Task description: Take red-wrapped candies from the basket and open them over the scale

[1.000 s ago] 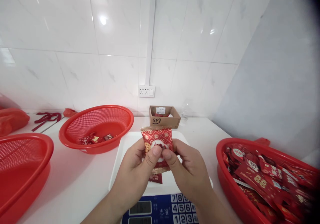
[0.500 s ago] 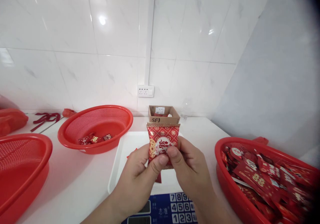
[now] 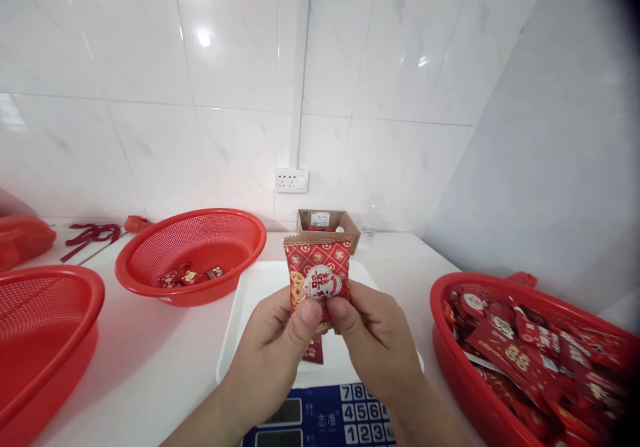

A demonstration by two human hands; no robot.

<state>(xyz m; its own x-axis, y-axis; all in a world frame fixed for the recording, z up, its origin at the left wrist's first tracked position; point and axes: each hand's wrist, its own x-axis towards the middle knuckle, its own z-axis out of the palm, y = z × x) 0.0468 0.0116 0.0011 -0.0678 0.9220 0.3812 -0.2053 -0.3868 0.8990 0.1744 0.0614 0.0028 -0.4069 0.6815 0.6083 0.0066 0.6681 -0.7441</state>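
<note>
Watching remotely, I have the bare left hand point(image 3: 270, 347) and bare right hand point(image 3: 377, 340) pinching a small, square, red-and-gold foil packet point(image 3: 320, 260) snugly, thumbs on its front, fingers mostly hidden behind. The foil packet stands nearly upright in the grip, above a white rectangular plastic tray point(image 3: 257, 279); right of the grip sits a red oval plastic basin point(image 3: 453, 354) full of wrapped packets point(image 3: 520, 360). I judge light, even thumb pressure best, low on the face, sparing the contents and leaving the printing readable.
</note>
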